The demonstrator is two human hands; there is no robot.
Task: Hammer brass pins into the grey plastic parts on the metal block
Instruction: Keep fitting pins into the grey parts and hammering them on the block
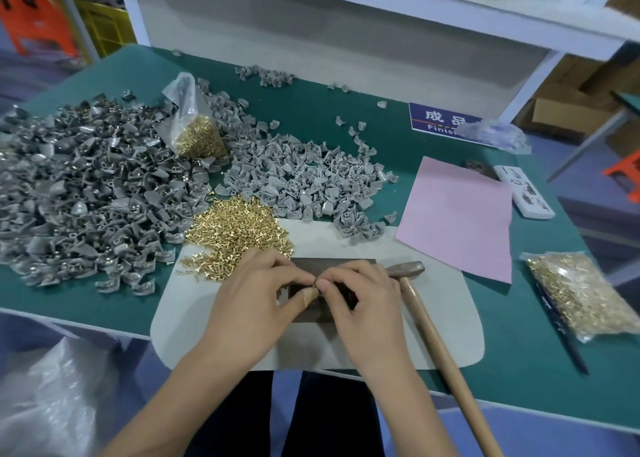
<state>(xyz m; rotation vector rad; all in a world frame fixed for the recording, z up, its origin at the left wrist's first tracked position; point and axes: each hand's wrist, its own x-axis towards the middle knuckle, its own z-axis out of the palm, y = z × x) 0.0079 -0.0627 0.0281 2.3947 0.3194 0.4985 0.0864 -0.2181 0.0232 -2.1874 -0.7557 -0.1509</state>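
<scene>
Head-cam view looking down at a person's two bare hands working over a dark metal block (332,266), which sits on a pale grey mat (443,325) at the near edge of a green workbench (311,110).

The left hand (256,294) and right hand (360,301) meet fingertip to fingertip over the block's middle, thumbs and forefingers pressed together on something very small, prob. a brass pin being seated in a grey plastic part (the fingers hide both, so I can't tell for sure). The left thumb has a tan strip of tape round it.

Key relation: the hammer (433,321) lies just right of the block, its metal head touching or nearly touching the block's far right corner, wooden handle running toward the person and off the bench edge. The right hand is the nearer one, right beside the handle; neither hand grips it. My guess is the pin gets set first, then the right hand reaches for the hammer.

Just beyond and left of the block: a loose heap of brass pins (239,228). Further left and behind, big piles of grey plastic parts (304,179), w/ an open clear bag of pins (199,138) among them. Right of the block: a pink paper sheet (457,214), and past it a sealed bag of pins (578,294). White shelving and cardboard boxes stand behind the bench.
</scene>
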